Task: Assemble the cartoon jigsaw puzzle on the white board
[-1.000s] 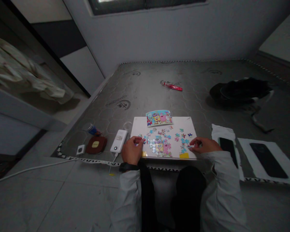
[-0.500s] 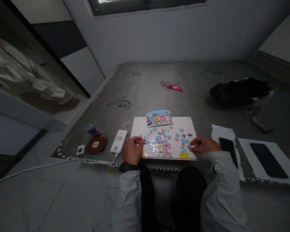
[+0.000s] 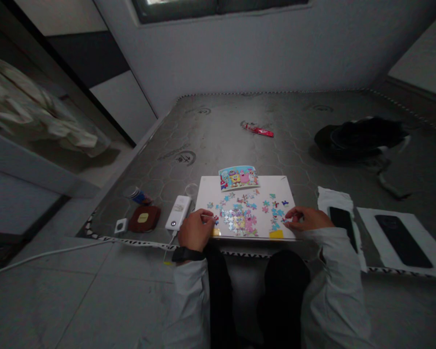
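White and rectangular, the board [image 3: 232, 195] was laid on the grey surface [image 3: 218, 145], its long axis running left to right and its near edge turned toward the person. On its near half, left of centre, the partly joined puzzle [image 3: 239, 221] was spread, also longer from left to right; loose pieces [image 3: 265, 206] were scattered beyond it and to its right. A small red-and-blue piece [image 3: 215, 220] was pinched between the closed thumb and forefinger of the left hand [image 3: 195, 230], at the board's left side. By the right hand [image 3: 310, 218], a small piece [image 3: 285, 221] was held at the fingertips near the right edge; which way either piece pointed could not be told. At the far edge, the picture card [image 3: 239, 178] was placed with its long side crosswise, slightly tilted. The white power bank [image 3: 179, 212] was set left of the board, its long axis slanting away, and two phones [image 3: 343, 225] were placed to the right.
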Demonstrator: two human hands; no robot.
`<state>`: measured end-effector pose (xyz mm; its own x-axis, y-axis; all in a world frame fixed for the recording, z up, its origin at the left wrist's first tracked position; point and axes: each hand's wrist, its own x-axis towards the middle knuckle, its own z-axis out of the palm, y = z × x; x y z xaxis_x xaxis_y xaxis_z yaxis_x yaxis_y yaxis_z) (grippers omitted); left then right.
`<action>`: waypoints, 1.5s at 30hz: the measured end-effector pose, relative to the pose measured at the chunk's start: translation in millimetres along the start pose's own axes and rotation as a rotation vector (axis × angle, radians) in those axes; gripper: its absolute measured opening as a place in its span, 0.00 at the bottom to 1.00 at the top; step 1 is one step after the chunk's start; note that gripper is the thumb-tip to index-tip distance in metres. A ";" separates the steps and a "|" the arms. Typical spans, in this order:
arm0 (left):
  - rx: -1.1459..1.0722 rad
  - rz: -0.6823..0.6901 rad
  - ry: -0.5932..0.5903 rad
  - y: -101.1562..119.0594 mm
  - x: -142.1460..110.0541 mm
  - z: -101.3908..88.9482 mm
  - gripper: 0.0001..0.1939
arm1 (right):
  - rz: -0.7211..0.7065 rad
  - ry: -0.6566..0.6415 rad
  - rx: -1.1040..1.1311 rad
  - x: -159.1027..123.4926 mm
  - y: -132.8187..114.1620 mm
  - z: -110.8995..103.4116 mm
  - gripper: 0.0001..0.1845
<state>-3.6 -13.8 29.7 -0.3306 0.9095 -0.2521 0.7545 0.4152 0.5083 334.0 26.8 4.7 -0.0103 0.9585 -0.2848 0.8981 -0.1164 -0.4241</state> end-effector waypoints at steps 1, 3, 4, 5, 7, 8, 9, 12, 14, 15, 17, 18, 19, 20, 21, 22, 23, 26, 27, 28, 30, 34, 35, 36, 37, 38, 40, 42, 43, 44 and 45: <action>0.004 -0.002 -0.013 0.1 -0.3 -0.8 0.08 | 0.000 0.000 0.001 0.2 0.3 0.0 0.11; 0.002 -0.001 -0.031 0.7 -0.8 -1.8 0.08 | -0.001 -0.008 0.000 0.2 0.1 -0.2 0.11; -0.001 0.000 -0.037 1.0 -0.8 -1.8 0.08 | -0.002 -0.011 -0.002 0.0 -0.5 -0.4 0.11; -0.004 0.000 -0.041 1.2 -0.7 -1.7 0.08 | 0.000 -0.013 -0.003 -0.3 -1.3 -0.8 0.11; -0.007 0.001 -0.042 1.1 -0.3 -0.9 0.09 | 0.011 -0.017 -0.007 -1.2 -3.6 -1.7 0.11; -0.007 0.002 -0.040 0.9 -0.1 -0.5 0.09 | 0.019 -0.017 -0.009 -1.7 -4.8 -2.1 0.11; -0.006 0.004 -0.040 0.6 0.1 -0.1 0.09 | 0.025 -0.015 -0.012 -2.2 -5.8 -2.6 0.11; -0.003 0.009 -0.038 0.0 -0.2 0.0 0.08 | 0.033 -0.009 -0.016 -3.3 -7.6 -3.3 0.10; 0.004 0.014 -0.039 0.4 -1.1 -0.6 0.07 | 0.032 -0.010 -0.015 -3.6 -7.7 -3.3 0.10; 0.008 0.018 -0.040 0.7 -1.6 -0.9 0.07 | 0.028 -0.009 -0.014 -3.5 -7.4 -3.3 0.10; 0.018 0.023 -0.045 1.5 -2.5 -1.6 0.07 | 0.016 -0.001 -0.018 -3.3 -6.8 -3.0 0.10; 0.022 0.022 -0.046 1.9 -2.9 -1.7 0.07 | 0.013 0.003 -0.021 -3.1 -6.5 -2.8 0.10; 0.024 0.021 -0.047 2.3 -3.1 -1.8 0.07 | 0.013 0.005 -0.024 -2.8 -6.2 -2.7 0.10; 0.025 0.019 -0.047 2.6 -3.3 -1.9 0.07 | 0.014 0.006 -0.025 -2.6 -5.9 -2.5 0.10; 0.024 0.019 -0.046 2.9 -3.4 -1.9 0.07 | 0.013 0.006 -0.027 -2.3 -5.5 -2.3 0.11; 0.022 0.019 -0.044 3.1 -3.4 -1.8 0.07 | 0.012 0.007 -0.029 -2.1 -5.2 -2.2 0.11; 0.018 0.020 -0.043 3.2 -3.5 -1.8 0.07 | 0.011 0.009 -0.031 -1.8 -4.9 -2.0 0.11; 0.018 0.016 -0.042 3.6 -3.6 -1.8 0.07 | 0.001 0.007 -0.033 -1.3 -4.1 -1.8 0.11; 0.019 0.016 -0.044 3.7 -3.7 -1.8 0.07 | -0.003 0.010 -0.033 -1.2 -4.2 -1.9 0.11; 0.022 0.019 -0.046 3.8 -3.8 -1.9 0.07 | -0.006 0.016 -0.035 -1.1 -4.4 -2.0 0.12; 0.027 0.025 -0.046 4.1 -4.0 -2.0 0.07 | -0.007 0.034 -0.045 -1.1 -5.3 -2.3 0.12; 0.032 0.018 -0.045 5.0 -4.2 -2.3 0.07 | -0.001 0.045 -0.055 -1.3 -6.2 -2.1 0.12; 0.033 0.018 -0.048 5.2 -4.2 -2.4 0.07 | -0.002 0.050 -0.052 -1.3 -5.8 -1.8 0.12; 0.033 0.021 -0.052 5.3 -4.1 -2.5 0.07 | -0.003 0.054 -0.049 -1.3 -5.2 -1.5 0.12; 0.032 0.025 -0.054 5.4 -4.1 -2.6 0.07 | -0.005 0.055 -0.047 -1.2 -4.5 -1.1 0.12; 0.030 0.029 -0.055 5.5 -4.1 -2.6 0.07 | -0.006 0.053 -0.047 -1.0 -3.9 -0.9 0.12; 0.022 0.031 -0.055 5.7 -4.3 -2.8 0.07 | -0.004 0.038 -0.049 -0.7 -3.0 -0.6 0.12; 0.024 0.026 -0.054 6.2 -4.7 -2.9 0.07 | 0.005 0.036 -0.053 -0.6 -3.0 -0.7 0.12; 0.029 0.022 -0.053 6.4 -4.9 -3.0 0.07 | 0.006 0.038 -0.056 -0.5 -3.2 -0.8 0.12; 0.034 0.021 -0.054 6.6 -5.1 -3.1 0.07 | 0.006 0.040 -0.059 -0.4 -3.5 -0.9 0.12; 0.039 0.022 -0.054 6.8 -5.2 -3.1 0.07 | 0.004 0.044 -0.062 -0.3 -3.7 -0.9 0.12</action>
<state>1.5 -15.7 37.0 -0.2835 0.9156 -0.2853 0.7829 0.3928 0.4824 331.1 27.2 7.2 0.0113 0.9687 -0.2480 0.9235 -0.1052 -0.3688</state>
